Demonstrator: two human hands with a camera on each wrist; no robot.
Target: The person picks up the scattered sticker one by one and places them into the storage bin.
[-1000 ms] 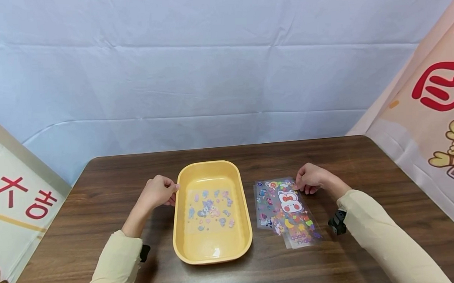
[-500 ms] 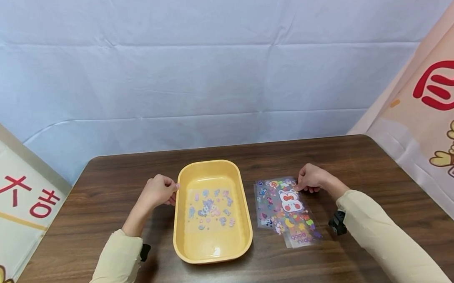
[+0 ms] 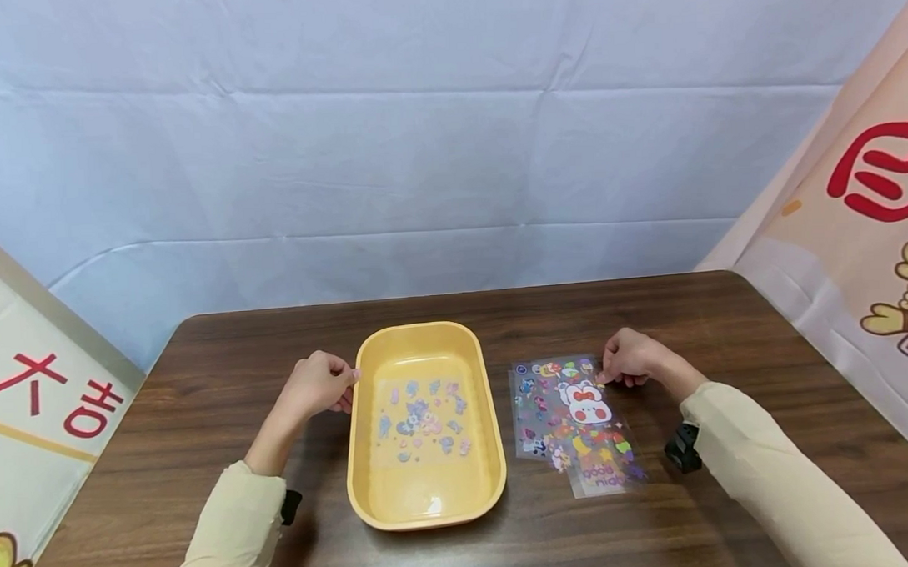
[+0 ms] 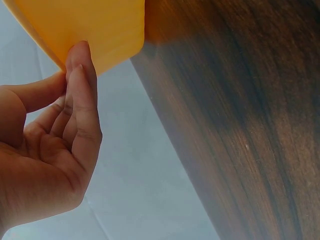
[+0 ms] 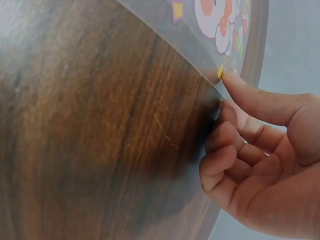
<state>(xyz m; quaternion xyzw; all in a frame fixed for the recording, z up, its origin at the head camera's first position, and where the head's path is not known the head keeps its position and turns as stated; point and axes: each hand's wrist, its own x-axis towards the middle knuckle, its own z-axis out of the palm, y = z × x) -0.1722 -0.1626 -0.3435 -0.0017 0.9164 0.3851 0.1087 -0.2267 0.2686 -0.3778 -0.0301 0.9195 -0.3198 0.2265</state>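
A yellow rectangular tray (image 3: 432, 503) stands left of the table's middle, with a clear sticker sheet (image 3: 420, 422) of pale blue and pink figures lying in it. My left hand (image 3: 321, 383) pinches the tray's left rim between thumb and fingers; in the left wrist view the fingers (image 4: 86, 115) lie along its outer wall. To the tray's right, a transparent sticker sheet (image 3: 589, 410) with a white bear and colourful stickers overlaps another sticker sheet (image 3: 529, 410). My right hand (image 3: 631, 359) pinches the upper sheet's right edge, its thumb (image 5: 250, 97) on top.
The dark wooden table (image 3: 275, 331) has rounded far corners. Behind it hangs a pale creased cloth (image 3: 435, 167). Printed banners with red characters flank both sides, the left banner (image 3: 45, 398) and the right banner (image 3: 873, 244). A dark device (image 3: 683, 448) sits on the right wrist.
My right hand has shifted slightly to the right, and the upper sticker sheet with the bear has moved a little with it. The left hand and tray stay nearly in place.
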